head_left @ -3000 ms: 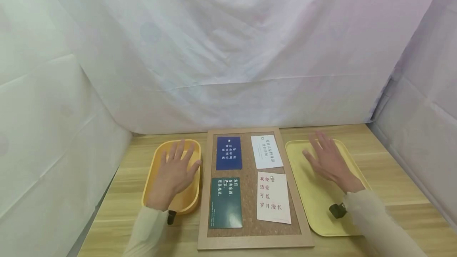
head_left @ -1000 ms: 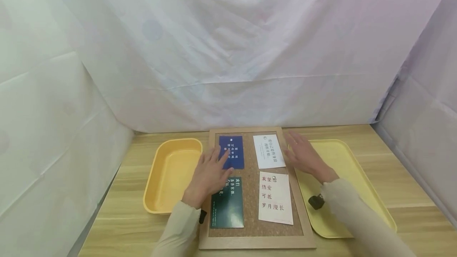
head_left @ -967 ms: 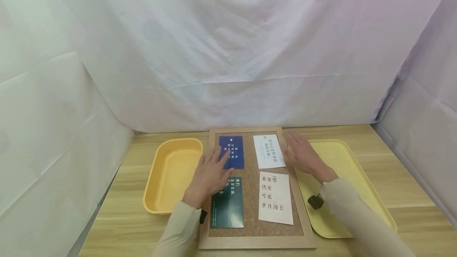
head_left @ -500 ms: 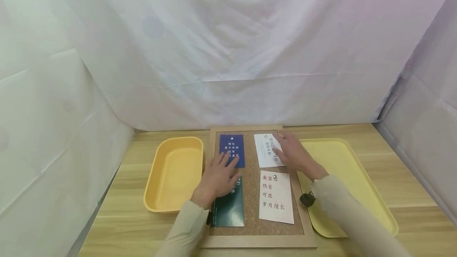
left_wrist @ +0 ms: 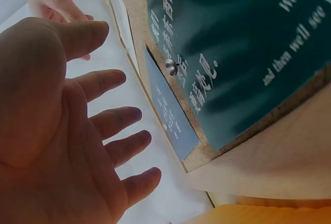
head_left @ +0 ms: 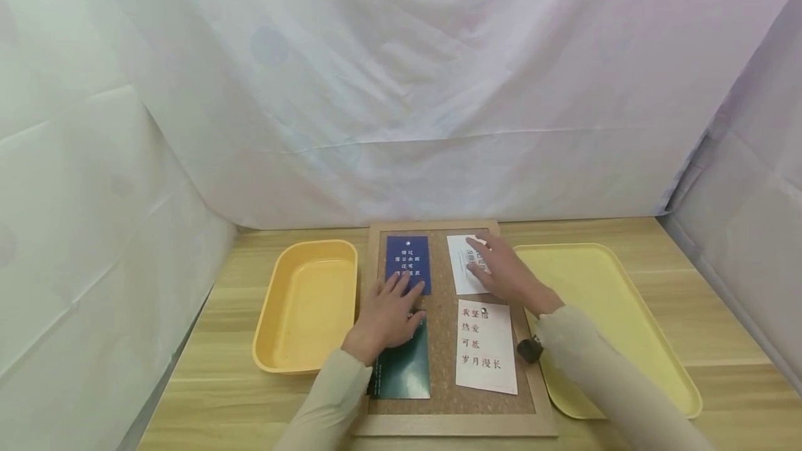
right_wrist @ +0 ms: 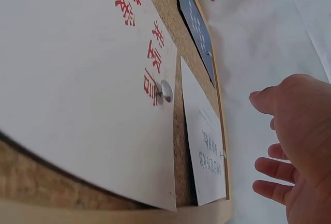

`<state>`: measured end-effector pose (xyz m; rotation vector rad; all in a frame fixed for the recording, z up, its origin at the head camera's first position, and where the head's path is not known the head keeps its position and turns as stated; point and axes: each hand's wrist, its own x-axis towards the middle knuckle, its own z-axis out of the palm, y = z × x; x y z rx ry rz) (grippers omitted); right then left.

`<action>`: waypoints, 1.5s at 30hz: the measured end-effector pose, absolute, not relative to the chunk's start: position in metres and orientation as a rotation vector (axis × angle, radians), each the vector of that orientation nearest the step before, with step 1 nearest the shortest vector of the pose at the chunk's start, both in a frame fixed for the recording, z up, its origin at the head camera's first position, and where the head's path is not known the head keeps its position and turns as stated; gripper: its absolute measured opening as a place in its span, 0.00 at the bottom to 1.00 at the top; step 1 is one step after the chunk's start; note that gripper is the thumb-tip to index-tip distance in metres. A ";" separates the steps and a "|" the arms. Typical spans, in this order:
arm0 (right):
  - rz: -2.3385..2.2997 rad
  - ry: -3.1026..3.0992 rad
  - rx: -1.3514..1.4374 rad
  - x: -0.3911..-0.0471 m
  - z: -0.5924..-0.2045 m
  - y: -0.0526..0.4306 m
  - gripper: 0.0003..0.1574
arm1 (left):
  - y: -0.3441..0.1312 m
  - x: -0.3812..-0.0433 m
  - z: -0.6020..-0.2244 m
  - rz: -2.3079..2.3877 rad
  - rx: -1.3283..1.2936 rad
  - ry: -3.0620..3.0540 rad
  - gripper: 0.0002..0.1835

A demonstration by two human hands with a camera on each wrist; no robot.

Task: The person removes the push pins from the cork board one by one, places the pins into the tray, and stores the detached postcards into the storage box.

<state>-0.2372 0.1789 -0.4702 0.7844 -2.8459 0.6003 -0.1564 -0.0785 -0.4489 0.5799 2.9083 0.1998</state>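
1. Left grip (head_left: 386, 313) released, fingers spread, over green card (head_left: 404, 369), blue card (head_left: 407, 256).
2. Right grip (head_left: 506, 271) released, thumb apart, over white card (head_left: 460, 277).
3. Three cards on board (head_left: 464, 425); tub (head_left: 310, 319) beside left edge, tray (head_left: 617, 319) beside right.

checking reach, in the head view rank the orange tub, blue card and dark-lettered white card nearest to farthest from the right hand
1. Dark-lettered white card: partly hidden by the right hand, at the corkboard's far right.
2. Blue card: at the corkboard's far left.
3. Orange tub: beyond the corkboard's left edge.
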 end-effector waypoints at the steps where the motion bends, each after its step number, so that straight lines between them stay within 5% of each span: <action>1: 0.603 -2.848 0.784 -0.237 -0.471 0.178 0.36 | -0.078 -0.156 -0.449 0.193 0.580 2.906 0.30; 13: 0.613 -2.852 0.812 -0.237 -0.471 0.160 0.30 | -0.075 -0.155 -0.452 0.176 0.551 2.859 0.30; 45: 0.786 -2.962 0.850 -0.247 -0.471 0.114 0.33 | -0.069 -0.155 -0.459 0.163 0.456 2.812 0.30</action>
